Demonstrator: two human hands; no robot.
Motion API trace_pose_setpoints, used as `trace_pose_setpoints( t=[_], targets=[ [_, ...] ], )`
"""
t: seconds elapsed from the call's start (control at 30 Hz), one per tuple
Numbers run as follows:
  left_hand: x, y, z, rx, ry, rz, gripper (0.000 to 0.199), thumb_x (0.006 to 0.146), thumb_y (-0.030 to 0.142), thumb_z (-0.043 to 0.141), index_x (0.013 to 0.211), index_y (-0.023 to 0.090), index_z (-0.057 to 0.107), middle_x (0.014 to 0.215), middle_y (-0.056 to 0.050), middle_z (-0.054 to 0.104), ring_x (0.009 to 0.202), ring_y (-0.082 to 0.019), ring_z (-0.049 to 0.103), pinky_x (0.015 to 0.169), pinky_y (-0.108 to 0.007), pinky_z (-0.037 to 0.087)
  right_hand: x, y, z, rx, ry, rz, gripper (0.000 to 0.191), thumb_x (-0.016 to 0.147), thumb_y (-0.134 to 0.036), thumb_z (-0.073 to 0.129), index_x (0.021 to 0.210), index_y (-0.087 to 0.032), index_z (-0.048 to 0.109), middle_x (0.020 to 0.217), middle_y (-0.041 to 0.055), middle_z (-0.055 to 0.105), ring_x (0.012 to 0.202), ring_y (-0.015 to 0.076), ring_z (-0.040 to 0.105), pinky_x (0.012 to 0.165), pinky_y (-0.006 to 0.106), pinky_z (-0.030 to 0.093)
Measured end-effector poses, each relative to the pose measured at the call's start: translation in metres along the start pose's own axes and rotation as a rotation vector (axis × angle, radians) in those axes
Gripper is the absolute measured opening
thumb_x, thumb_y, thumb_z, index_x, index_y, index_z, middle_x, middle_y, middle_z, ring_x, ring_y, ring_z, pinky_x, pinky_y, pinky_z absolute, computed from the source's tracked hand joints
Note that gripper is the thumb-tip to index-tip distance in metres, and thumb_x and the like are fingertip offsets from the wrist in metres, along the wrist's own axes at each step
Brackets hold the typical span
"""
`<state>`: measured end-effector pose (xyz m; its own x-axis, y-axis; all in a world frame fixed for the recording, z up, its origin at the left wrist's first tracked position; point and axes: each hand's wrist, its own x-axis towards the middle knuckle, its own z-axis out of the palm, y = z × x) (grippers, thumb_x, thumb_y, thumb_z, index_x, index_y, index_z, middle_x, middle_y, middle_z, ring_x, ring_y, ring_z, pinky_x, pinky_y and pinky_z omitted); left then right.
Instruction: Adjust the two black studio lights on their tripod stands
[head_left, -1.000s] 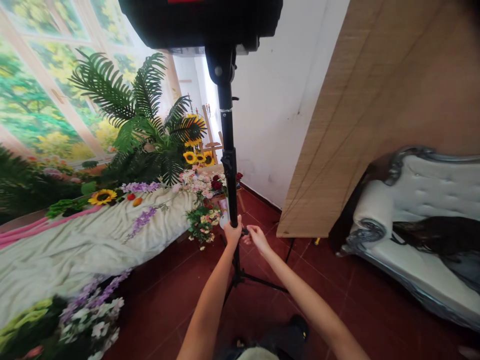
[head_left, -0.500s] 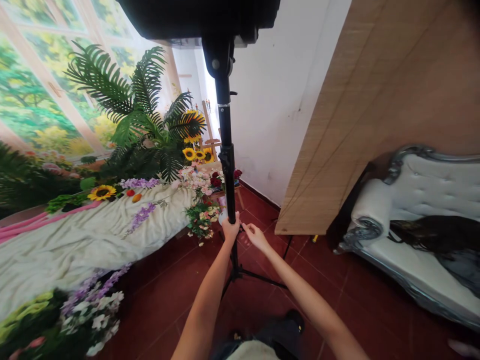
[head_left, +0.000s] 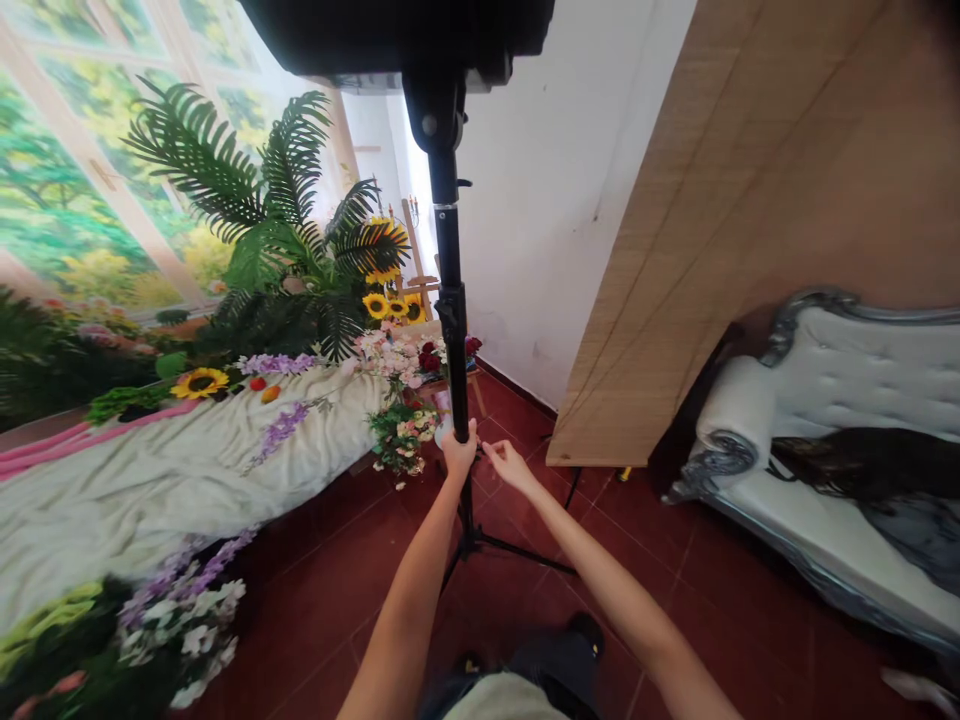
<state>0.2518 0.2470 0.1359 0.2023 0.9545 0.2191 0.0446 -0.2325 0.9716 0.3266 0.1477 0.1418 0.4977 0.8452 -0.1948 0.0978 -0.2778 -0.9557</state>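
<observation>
In front of me rises a black light stand point(head_left: 450, 250) with a large black lamp head point(head_left: 405, 35) on top and spread tripod legs point(head_left: 517, 553) on the floor. My left hand point(head_left: 458, 455) is closed around its pole, low down, just above the legs. On the pole's right side, my right hand point(head_left: 510, 465) has its fingertips pinched together at a small black knob point(head_left: 478, 456). The fingers partly hide that knob.
At left, a cream-draped surface point(head_left: 322, 490) bears artificial flowers, beside a palm plant point(head_left: 277, 220) and a sunflower point(head_left: 200, 383). A bamboo blind point(head_left: 637, 330) hangs to the right. Behind it stands a white tufted sofa point(head_left: 862, 360) with dark cloth on it. Red tiles cover the floor point(head_left: 330, 590).
The view has shifted very slightly. My left hand keeps its grip on the pole, and my right fingers have moved a little at the knob.
</observation>
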Motion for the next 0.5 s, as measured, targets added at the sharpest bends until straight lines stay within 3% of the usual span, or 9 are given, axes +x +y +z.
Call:
trace_pose_setpoints(
  t=[0.1,0.17,0.33,0.5],
  targets=[
    [0.001,-0.002,0.0,0.01,-0.008,0.03,0.045,0.071,0.056,0.058,0.051,0.016,0.056,0.047,-0.004,0.058,0.045,-0.013,0.056,0.046,-0.022,0.042,-0.01,0.005,-0.002,-0.277,0.16,-0.369,0.037,0.079,-0.047,0.06,0.103,-0.021,0.054,0.092,0.0045,0.067,0.08,0.0163,0.063,0.073,0.028,0.047],
    [0.001,-0.003,0.0,0.011,-0.01,0.023,0.045,0.071,0.057,0.058,0.051,0.016,0.057,0.048,-0.005,0.059,0.045,-0.014,0.057,0.046,-0.022,0.042,-0.015,0.006,-0.005,-0.41,0.197,-0.488,0.036,0.08,-0.047,0.058,0.107,-0.023,0.056,0.103,0.0056,0.065,0.092,0.0186,0.061,0.08,0.03,0.047],
    [0.003,-0.009,0.0,0.015,-0.024,0.03,0.046,0.073,0.057,0.056,0.053,0.016,0.058,0.05,-0.005,0.06,0.047,-0.015,0.059,0.048,-0.023,0.044,-0.012,0.006,-0.009,-0.654,0.239,-0.583,0.035,0.086,-0.048,0.052,0.107,-0.022,0.059,0.102,0.0069,0.065,0.094,0.0201,0.06,0.079,0.03,0.047],
    [0.003,-0.007,0.0,0.012,-0.024,0.005,0.045,0.072,0.057,0.057,0.052,0.016,0.058,0.05,-0.005,0.06,0.047,-0.014,0.058,0.049,-0.023,0.044,0.0,0.007,-0.017,-0.786,0.171,-0.706,0.034,0.089,-0.046,0.049,0.107,-0.019,0.061,0.098,0.0088,0.066,0.094,0.0204,0.059,0.076,0.028,0.046]
  ],
)
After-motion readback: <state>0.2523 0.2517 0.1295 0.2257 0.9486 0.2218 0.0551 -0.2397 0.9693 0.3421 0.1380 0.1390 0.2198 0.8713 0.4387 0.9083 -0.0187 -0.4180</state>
